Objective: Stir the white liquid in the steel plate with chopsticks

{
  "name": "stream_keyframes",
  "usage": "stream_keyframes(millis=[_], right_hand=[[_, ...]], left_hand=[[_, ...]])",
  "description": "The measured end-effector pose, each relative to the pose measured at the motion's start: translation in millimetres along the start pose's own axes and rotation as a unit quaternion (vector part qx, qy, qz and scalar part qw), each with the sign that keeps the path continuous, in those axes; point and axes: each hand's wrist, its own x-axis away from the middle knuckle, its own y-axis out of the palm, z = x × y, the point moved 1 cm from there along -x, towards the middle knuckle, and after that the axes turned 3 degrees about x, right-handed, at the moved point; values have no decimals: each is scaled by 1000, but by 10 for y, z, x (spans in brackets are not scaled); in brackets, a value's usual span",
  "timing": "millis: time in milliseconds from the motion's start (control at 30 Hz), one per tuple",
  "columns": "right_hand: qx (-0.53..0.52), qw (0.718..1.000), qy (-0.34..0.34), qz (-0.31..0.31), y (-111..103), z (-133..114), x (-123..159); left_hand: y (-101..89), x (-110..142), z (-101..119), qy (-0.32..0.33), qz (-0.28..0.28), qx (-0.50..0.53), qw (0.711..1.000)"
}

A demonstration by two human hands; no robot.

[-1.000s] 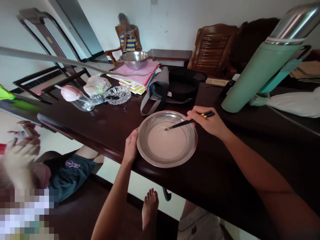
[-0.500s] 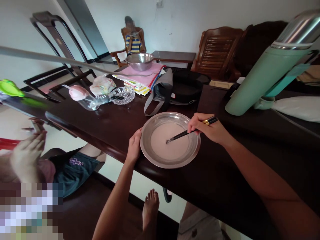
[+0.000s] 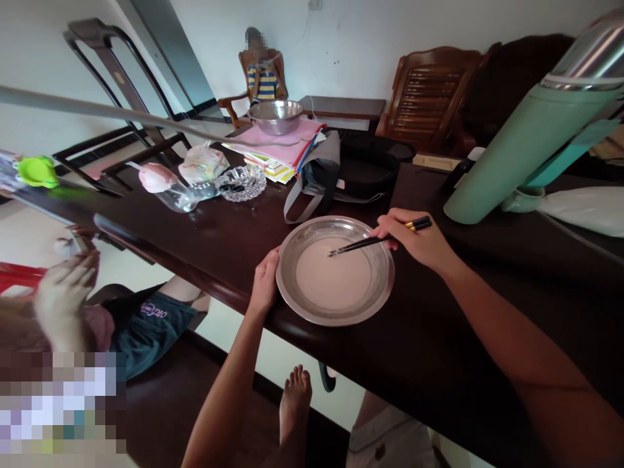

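Note:
A round metal bowl (image 3: 335, 316) stands near the table's front edge with pale pinkish liquid (image 3: 336, 283) in it. My left hand (image 3: 266, 279) grips the bowl's left rim, fingers along its outer side. Above the right rim, my right hand (image 3: 404, 235) is closed around a pair of black chopsticks (image 3: 358, 244) with gold bands. Their tips reach into the liquid near the bowl's middle, close together.
Behind the bowl lies a black and grey bag (image 3: 361, 172). A green thermos (image 3: 526, 143) stands at right. Further left are a glass dish (image 3: 241, 184), a wrapped bundle (image 3: 202, 164) and a second metal bowl (image 3: 276, 118) on papers. Another person's hand (image 3: 65, 292) is at far left.
The chopstick tips have moved through the liquid toward the bowl's far side, and my right hand has shifted slightly right. My left hand keeps its hold on the rim.

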Motion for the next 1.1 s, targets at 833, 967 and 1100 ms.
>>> stream_keyframes(millis=[833, 967, 1100], right_hand=[[26, 995, 26, -90, -23, -44, 6], [45, 999, 14, -14, -61, -33, -9], [26, 997, 30, -70, -42, -44, 4]], left_hand=[[19, 11, 38, 0, 2, 5, 1000], [22, 13, 52, -2, 7, -10, 1000], [17, 5, 30, -2, 6, -9, 1000]])
